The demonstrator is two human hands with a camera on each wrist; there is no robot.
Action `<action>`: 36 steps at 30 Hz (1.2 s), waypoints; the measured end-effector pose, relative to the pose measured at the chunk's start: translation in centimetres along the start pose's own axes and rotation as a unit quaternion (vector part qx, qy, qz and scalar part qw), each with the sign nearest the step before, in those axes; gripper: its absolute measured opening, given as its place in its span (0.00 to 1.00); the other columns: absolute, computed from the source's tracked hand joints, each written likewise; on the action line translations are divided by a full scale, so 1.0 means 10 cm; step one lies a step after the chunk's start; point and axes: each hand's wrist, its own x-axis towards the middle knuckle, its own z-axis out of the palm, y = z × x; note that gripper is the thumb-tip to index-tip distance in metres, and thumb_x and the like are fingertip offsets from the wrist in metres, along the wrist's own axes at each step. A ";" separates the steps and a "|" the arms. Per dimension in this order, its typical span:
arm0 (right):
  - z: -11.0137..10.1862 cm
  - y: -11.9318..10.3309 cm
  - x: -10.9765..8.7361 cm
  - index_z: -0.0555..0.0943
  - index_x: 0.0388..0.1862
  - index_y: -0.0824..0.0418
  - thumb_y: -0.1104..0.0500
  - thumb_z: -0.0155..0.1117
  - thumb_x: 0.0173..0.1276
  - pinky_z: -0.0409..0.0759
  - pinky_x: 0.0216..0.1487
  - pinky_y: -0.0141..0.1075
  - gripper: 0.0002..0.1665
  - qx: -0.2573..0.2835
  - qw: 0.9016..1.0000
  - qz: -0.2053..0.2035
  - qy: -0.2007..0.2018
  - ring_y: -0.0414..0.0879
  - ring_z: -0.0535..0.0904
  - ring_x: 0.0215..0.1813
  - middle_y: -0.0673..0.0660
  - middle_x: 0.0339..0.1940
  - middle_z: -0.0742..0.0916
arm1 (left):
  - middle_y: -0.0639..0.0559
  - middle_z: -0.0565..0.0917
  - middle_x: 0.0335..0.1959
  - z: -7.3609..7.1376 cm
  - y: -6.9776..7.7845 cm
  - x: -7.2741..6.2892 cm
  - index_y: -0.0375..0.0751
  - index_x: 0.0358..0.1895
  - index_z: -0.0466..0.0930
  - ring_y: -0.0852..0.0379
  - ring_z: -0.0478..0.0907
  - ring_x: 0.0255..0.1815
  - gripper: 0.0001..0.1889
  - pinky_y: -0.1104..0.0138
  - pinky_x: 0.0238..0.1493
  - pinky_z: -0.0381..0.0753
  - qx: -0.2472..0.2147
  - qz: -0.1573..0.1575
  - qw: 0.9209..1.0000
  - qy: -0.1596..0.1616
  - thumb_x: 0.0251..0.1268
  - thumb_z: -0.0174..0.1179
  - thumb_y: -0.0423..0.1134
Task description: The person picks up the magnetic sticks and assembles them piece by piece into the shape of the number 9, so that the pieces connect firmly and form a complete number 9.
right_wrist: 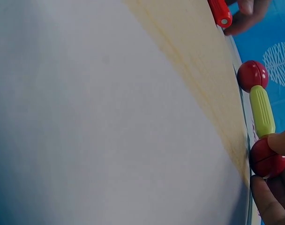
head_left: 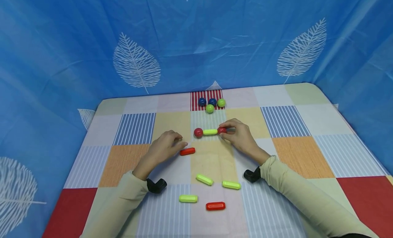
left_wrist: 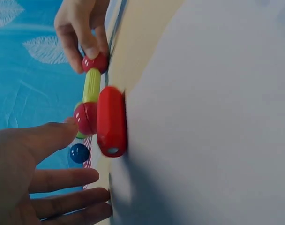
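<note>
My right hand (head_left: 241, 135) pinches a red ball (right_wrist: 268, 158) between thumb and fingers. That ball sits at the right end of a yellow-green rod (head_left: 210, 131), and a second red ball (head_left: 198, 133) sits at the rod's left end, so the three lie in a row. Beside a loose red rod (head_left: 187, 151) is my left hand (head_left: 165, 145), its thumb near the rod's left end in the head view. Its fingers are spread and hold nothing in the left wrist view, where the red rod (left_wrist: 111, 121) overlaps the nearer red ball.
Two blue balls (head_left: 212, 101) and two green balls (head_left: 210, 109) cluster at the back of the patchwork-covered table (head_left: 307, 122). Nearer the front lie three yellow-green rods (head_left: 188, 198) and another red rod (head_left: 215, 206), between my forearms. A blue curtain (head_left: 215, 40) hangs behind the table.
</note>
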 end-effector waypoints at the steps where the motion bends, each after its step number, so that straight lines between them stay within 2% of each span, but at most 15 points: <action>1: 0.00 0.00 0.00 0.84 0.48 0.65 0.68 0.72 0.60 0.82 0.49 0.36 0.16 -0.001 1.000 -0.002 0.001 0.51 0.82 0.50 0.58 0.49 0.82 | 0.44 0.82 0.47 0.01 0.00 -0.04 0.34 0.50 0.84 0.50 0.78 0.46 0.21 0.56 0.45 0.81 0.002 -0.003 1.000 0.003 0.66 0.63 0.50; 6: 0.01 0.01 -0.01 0.84 0.48 0.65 0.68 0.72 0.60 0.82 0.49 0.37 0.16 -0.003 1.000 -0.006 0.004 0.51 0.82 0.49 0.58 0.49 0.82 | 0.43 0.82 0.49 0.07 0.03 -0.22 0.34 0.48 0.84 0.48 0.78 0.49 0.22 0.55 0.45 0.80 0.024 0.002 1.000 0.019 0.62 0.67 0.50; 11: 0.00 0.01 -0.01 0.84 0.48 0.66 0.68 0.72 0.60 0.81 0.49 0.37 0.16 0.003 1.000 -0.004 0.000 0.51 0.82 0.50 0.58 0.50 0.82 | 0.44 0.82 0.49 0.12 0.07 -0.28 0.35 0.49 0.84 0.49 0.78 0.49 0.22 0.55 0.46 0.80 0.035 0.017 0.999 0.027 0.57 0.72 0.47; 25: 0.01 0.01 -0.01 0.85 0.47 0.66 0.69 0.72 0.60 0.82 0.48 0.36 0.15 0.011 1.000 -0.003 -0.001 0.51 0.82 0.50 0.59 0.49 0.82 | 0.47 0.83 0.42 0.17 0.26 -0.19 0.39 0.50 0.84 0.54 0.79 0.40 0.18 0.59 0.38 0.81 0.033 0.027 0.999 0.024 0.55 0.73 0.36; 36: 0.00 0.01 0.00 0.85 0.47 0.66 0.69 0.72 0.59 0.81 0.48 0.35 0.16 0.010 1.000 0.000 0.000 0.51 0.83 0.49 0.58 0.50 0.82 | 0.49 0.83 0.36 0.18 0.30 -0.16 0.41 0.45 0.86 0.54 0.78 0.36 0.13 0.59 0.36 0.80 0.044 0.050 0.997 0.029 0.55 0.72 0.31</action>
